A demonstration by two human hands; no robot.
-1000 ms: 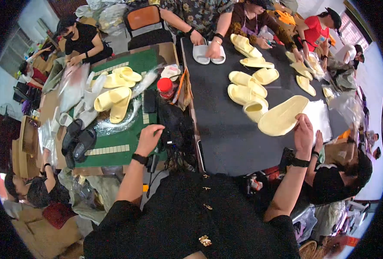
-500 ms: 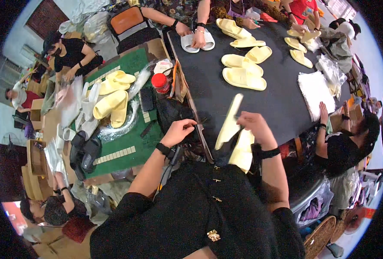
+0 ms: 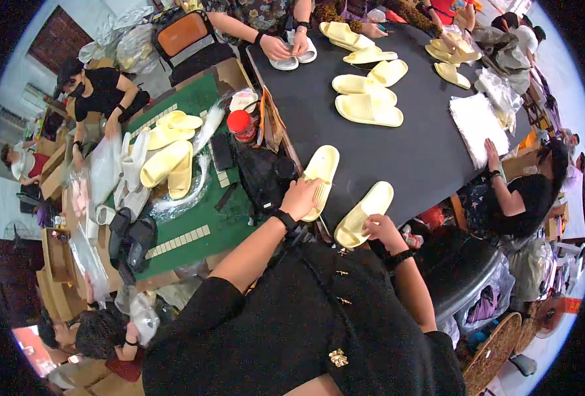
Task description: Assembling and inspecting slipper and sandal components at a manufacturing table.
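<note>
At the left of the frame a green mat (image 3: 193,218) carries loose pale-yellow slippers (image 3: 167,165), a black pair (image 3: 131,237) and a red-capped jar (image 3: 242,124). Near the centre, at the near edge of the black table (image 3: 404,152), the left hand (image 3: 300,198) is closed over the heel end of a pale-yellow slipper (image 3: 322,173) lying sole-down. Just to its right, the right hand (image 3: 379,228) pinches the lower end of a second slipper (image 3: 365,212), tilted off the edge. Both look light, soft foam, bendable, likely a little slick; gripping across the strap or heel seems surest. Further slippers (image 3: 365,99) and a white stack (image 3: 477,125) lie at the upper right.
</note>
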